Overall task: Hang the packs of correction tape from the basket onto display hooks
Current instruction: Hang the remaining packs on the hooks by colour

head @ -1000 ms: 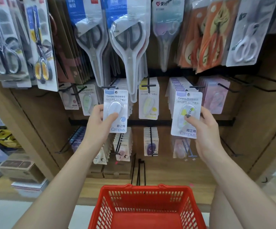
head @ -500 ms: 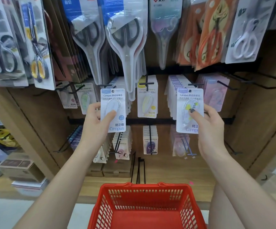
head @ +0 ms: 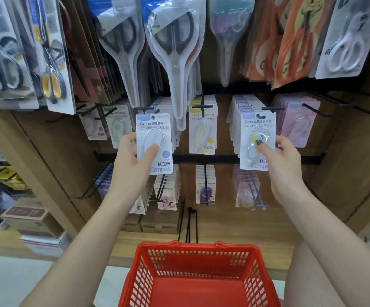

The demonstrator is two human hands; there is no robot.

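Landmark: red basket (head: 198,278) at bottom centre, visible floor bare. Up-left of basket, left hand (head: 133,161) pinches blue-label pack (head: 154,144) of correction tape, thumb on the blister front, fingers behind the card; pack upright, its hang hole just below a black hook tip (head: 144,109), not yet threaded as far as I can tell. Straight above basket, yellow packs (head: 202,129) already hang on a centre hook, more small packs on the row under it. Up-right of basket, right hand (head: 284,158) pinches the green-wheel pack (head: 258,141), thumb on the blister, fingers curled behind the right edge; card tilted slightly, its hole sits right at the end of a hook (head: 268,108) loaded with purple-topped packs (head: 239,122). Scissor packs (head: 175,69) hang above everything, far above basket. Judgement: step in hand is threading both holes. To do it well, square each card to its hook, line hole with tip, push straight back along the wire, keep pinch low on the card so fingers don't block the hole. Likely easier one hand at a time. Risk: the left pack snagging on scissor packs hanging low over that hook.
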